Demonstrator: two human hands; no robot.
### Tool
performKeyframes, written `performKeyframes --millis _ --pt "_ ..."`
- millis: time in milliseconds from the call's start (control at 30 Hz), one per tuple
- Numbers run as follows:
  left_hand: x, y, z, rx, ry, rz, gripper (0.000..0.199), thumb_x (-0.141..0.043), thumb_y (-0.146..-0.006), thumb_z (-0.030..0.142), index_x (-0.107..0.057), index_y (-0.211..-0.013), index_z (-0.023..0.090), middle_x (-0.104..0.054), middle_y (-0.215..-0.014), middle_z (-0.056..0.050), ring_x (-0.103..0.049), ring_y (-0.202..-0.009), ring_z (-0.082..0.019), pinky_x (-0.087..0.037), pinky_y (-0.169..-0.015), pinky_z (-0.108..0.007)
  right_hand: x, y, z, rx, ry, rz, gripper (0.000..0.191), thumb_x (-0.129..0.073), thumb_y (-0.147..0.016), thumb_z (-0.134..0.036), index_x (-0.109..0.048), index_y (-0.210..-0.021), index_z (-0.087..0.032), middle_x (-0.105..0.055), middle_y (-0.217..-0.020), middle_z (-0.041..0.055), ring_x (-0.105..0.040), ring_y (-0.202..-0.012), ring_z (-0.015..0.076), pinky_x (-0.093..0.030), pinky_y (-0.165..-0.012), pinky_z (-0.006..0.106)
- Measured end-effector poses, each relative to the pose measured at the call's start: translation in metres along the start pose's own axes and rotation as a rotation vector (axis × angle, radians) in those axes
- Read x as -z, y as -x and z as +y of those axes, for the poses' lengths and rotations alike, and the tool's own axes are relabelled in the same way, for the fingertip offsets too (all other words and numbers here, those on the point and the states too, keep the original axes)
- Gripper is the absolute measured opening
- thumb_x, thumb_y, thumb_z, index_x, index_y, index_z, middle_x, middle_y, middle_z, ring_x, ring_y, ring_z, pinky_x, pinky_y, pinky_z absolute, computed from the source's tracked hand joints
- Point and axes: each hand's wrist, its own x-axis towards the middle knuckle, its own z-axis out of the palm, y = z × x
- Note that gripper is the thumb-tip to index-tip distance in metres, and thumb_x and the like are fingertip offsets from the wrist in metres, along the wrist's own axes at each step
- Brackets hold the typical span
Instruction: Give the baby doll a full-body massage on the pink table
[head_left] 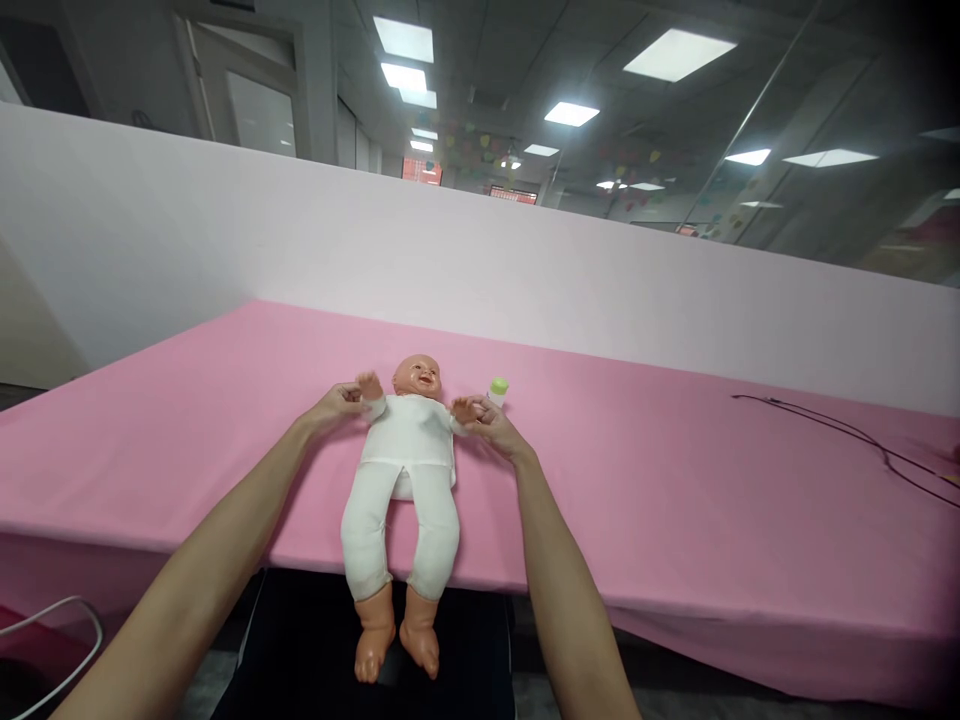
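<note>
A baby doll (409, 432) in a white top and trousers lies on its back on the pink-covered table (637, 480). Its head points away from me, and its bare feet hang past the front edge above my lap. My left hand (339, 404) is closed around the doll's arm on the left, just below its raised hand. On the other side, my right hand (495, 425) grips the doll's other arm near the wrist. Right behind my right hand stands a small bottle (498, 390) with a green cap, its lower part partly hidden.
A thin dark cable (832, 425) lies across the table's right side. Along the back runs a low white wall (480, 260) with glass above it. A white cable (90, 610) loops at the lower left, beside the table's front edge.
</note>
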Motion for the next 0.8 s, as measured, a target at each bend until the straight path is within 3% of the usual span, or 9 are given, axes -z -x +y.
performKeyframes --millis 67,167,300,400,500,600,667,800 --pt "-0.007 -0.003 -0.003 -0.030 -0.025 0.086 0.049 -0.094 -0.066 0.055 -0.079 -0.091 0.016 -0.073 -0.085 -0.008 -0.065 -0.071 -0.019 -0.051 -0.067 -0.031 -0.004 -0.008 0.009 0.025 -0.106 0.201 0.045 -0.090 -0.072 -0.047 -0.072 -0.108 -0.026 -0.077 -0.117 0.0065 -0.070 -0.111 0.0267 -0.056 -0.090 0.038" --pt "-0.015 -0.007 -0.009 -0.027 -0.158 0.207 0.059 -0.080 -0.072 0.074 -0.071 -0.070 0.016 -0.062 -0.065 -0.003 -0.051 -0.057 -0.014 -0.039 -0.055 -0.027 -0.010 -0.017 0.022 -0.031 -0.061 0.425 0.051 -0.085 -0.071 -0.063 -0.073 -0.101 -0.023 -0.078 -0.103 0.0064 -0.070 -0.100 0.0261 -0.056 -0.085 0.036" --pt "-0.016 -0.009 -0.017 0.061 -0.268 0.353 0.071 -0.074 -0.066 0.086 -0.057 -0.053 0.019 -0.053 -0.053 -0.002 -0.044 -0.051 -0.013 -0.034 -0.051 -0.028 -0.016 -0.019 0.032 -0.054 0.040 0.477 0.052 -0.076 -0.080 -0.069 -0.080 -0.105 -0.024 -0.078 -0.115 0.0069 -0.066 -0.117 0.0272 -0.054 -0.096 0.035" --pt "-0.013 -0.010 -0.017 0.094 -0.200 0.321 0.066 -0.079 -0.066 0.081 -0.062 -0.059 0.018 -0.055 -0.055 -0.002 -0.049 -0.052 -0.015 -0.038 -0.052 -0.029 -0.014 -0.017 0.032 -0.079 0.037 0.455 0.051 -0.076 -0.080 -0.068 -0.082 -0.104 -0.023 -0.077 -0.120 0.0088 -0.066 -0.118 0.0293 -0.054 -0.097 0.038" --pt "-0.010 -0.007 -0.009 0.078 -0.022 0.229 0.055 -0.090 -0.066 0.065 -0.073 -0.081 0.015 -0.065 -0.069 -0.004 -0.059 -0.060 -0.016 -0.047 -0.059 -0.029 -0.010 -0.013 0.024 -0.042 -0.039 0.366 0.050 -0.084 -0.076 -0.060 -0.081 -0.111 -0.024 -0.075 -0.128 0.0094 -0.066 -0.119 0.0309 -0.055 -0.095 0.041" --pt "-0.005 -0.002 0.002 0.033 0.125 0.107 0.052 -0.097 -0.063 0.044 -0.076 -0.103 0.019 -0.073 -0.091 -0.006 -0.068 -0.076 -0.019 -0.055 -0.073 -0.032 -0.006 -0.006 0.009 0.018 -0.078 0.169 0.047 -0.089 -0.075 -0.049 -0.080 -0.115 -0.027 -0.071 -0.136 0.0080 -0.063 -0.125 0.0314 -0.053 -0.100 0.041" --pt "0.000 0.002 0.008 0.037 0.097 0.002 0.051 -0.099 -0.058 0.032 -0.078 -0.103 0.020 -0.074 -0.096 -0.007 -0.070 -0.082 -0.022 -0.056 -0.076 -0.033 -0.004 0.000 -0.001 -0.008 -0.015 -0.004 0.043 -0.091 -0.072 -0.043 -0.081 -0.110 -0.026 -0.073 -0.133 0.0084 -0.062 -0.127 0.0335 -0.051 -0.104 0.044" --pt "0.008 0.008 0.016 0.051 -0.193 -0.273 0.033 -0.098 -0.052 0.020 -0.083 -0.082 0.019 -0.075 -0.107 -0.015 -0.072 -0.098 -0.030 -0.057 -0.080 -0.036 -0.001 0.010 -0.013 -0.101 0.179 -0.310 0.041 -0.089 -0.072 -0.034 -0.083 -0.111 -0.025 -0.076 -0.124 0.0092 -0.062 -0.127 0.0358 -0.046 -0.109 0.048"
